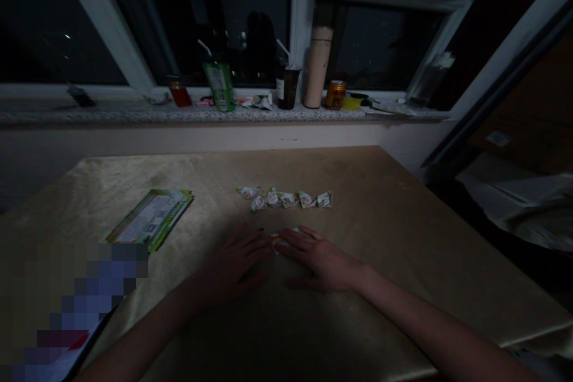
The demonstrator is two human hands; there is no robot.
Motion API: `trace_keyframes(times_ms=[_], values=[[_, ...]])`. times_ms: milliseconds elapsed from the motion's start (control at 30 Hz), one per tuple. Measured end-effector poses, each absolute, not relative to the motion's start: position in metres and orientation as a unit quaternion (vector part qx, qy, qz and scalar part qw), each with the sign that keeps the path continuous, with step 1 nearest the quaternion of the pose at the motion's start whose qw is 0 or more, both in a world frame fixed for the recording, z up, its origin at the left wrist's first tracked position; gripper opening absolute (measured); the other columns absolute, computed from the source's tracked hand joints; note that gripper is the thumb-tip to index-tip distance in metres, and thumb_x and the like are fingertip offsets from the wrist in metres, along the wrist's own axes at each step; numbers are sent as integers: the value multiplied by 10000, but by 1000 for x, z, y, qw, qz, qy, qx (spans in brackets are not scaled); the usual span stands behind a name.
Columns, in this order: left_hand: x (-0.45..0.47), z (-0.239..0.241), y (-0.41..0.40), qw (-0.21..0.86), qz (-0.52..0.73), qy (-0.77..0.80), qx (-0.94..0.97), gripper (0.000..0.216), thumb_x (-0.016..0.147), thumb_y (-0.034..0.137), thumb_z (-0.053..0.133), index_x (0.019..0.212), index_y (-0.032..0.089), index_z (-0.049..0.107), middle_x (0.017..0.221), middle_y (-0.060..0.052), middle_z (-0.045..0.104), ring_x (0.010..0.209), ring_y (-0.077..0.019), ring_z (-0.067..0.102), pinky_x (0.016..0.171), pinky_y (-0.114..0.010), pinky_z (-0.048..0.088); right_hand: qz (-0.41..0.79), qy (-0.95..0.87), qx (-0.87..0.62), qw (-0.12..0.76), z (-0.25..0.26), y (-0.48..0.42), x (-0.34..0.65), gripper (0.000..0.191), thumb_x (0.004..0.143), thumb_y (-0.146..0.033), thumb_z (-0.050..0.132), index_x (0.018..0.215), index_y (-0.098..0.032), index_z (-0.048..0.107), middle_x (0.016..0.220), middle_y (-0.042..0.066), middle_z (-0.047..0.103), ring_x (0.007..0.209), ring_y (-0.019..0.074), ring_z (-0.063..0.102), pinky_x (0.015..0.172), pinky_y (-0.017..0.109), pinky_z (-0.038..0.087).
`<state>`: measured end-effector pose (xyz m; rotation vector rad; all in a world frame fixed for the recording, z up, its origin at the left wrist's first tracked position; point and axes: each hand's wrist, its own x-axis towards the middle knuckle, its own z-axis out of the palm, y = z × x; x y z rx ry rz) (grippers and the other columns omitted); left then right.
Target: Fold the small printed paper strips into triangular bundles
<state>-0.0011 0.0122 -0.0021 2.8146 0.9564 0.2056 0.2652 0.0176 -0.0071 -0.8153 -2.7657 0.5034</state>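
My left hand lies flat on the cloth with its fingers spread, the fingertips close to a small white-and-orange folded wrapper. Over that wrapper rests my right hand, fingers stretched out and covering much of it. Just beyond both hands, several small crumpled or folded wrappers, white with green and red print, form a loose row. To the left of my left hand is a stack of flat green-and-white printed packets.
A tan cloth covers the table. On the windowsill behind stand a green drink pouch, a dark cup with a straw, a tall pink flask, a gold can and a red jar. A blurred-out patch hides the lower left.
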Motion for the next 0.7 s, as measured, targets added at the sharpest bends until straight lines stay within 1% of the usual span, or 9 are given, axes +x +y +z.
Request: trace_keyframes(times_ms=[100, 200, 267, 400, 500, 567, 700], values=[[0, -2, 12, 67, 64, 315, 945, 505, 928, 371, 482, 1409, 280, 354, 1453, -53, 394, 1363, -269, 271, 1119, -531, 70, 175, -938, -278, 109, -8, 18, 266, 725, 834, -555, 545, 1431, -215, 312, 1508, 106, 268, 1395, 222, 218, 1146, 432, 100], [1, 0, 12, 58, 58, 297, 951, 490, 940, 386, 464, 1411, 315, 351, 1481, -50, 345, 1374, -276, 246, 1114, -544, 60, 175, -938, -278, 111, -8, 18, 266, 738, 842, -555, 530, 1441, -196, 290, 1500, 113, 287, 1393, 212, 225, 1149, 418, 93], [1, 1, 13, 64, 55, 290, 953, 488, 940, 386, 468, 1410, 314, 357, 1495, -45, 317, 1381, -270, 231, 1119, -527, 74, 174, -938, -279, 112, -8, 18, 265, 738, 845, -551, 527, 1444, -197, 281, 1500, 109, 288, 1394, 211, 222, 1149, 420, 86], [0, 0, 14, 91, 56, 285, 953, 514, 934, 404, 476, 1420, 306, 340, 1487, -39, 335, 1374, -257, 254, 1124, -497, 114, 177, -938, -276, 114, -7, 18, 265, 736, 839, -520, 554, 1444, -203, 279, 1500, 107, 287, 1395, 214, 220, 1147, 428, 98], [1, 0, 13, 101, 58, 285, 951, 513, 928, 405, 486, 1414, 305, 353, 1483, -33, 342, 1363, -254, 284, 1124, -484, 137, 179, -938, -274, 114, -6, 18, 265, 732, 847, -526, 540, 1444, -191, 281, 1498, 122, 286, 1393, 219, 226, 1148, 431, 96], [2, -1, 12, 100, 59, 284, 952, 512, 923, 402, 496, 1407, 289, 371, 1480, -40, 348, 1353, -255, 307, 1123, -469, 167, 176, -938, -276, 112, -5, 17, 265, 726, 851, -536, 528, 1441, -185, 290, 1499, 126, 281, 1392, 221, 228, 1148, 430, 95], [2, -4, 11, 99, 71, 295, 948, 504, 916, 427, 500, 1383, 253, 421, 1459, -66, 384, 1330, -276, 345, 1087, -431, 281, 169, -940, -274, 111, -6, 17, 265, 730, 849, -532, 536, 1444, -192, 284, 1502, 124, 276, 1394, 227, 222, 1146, 434, 105]])
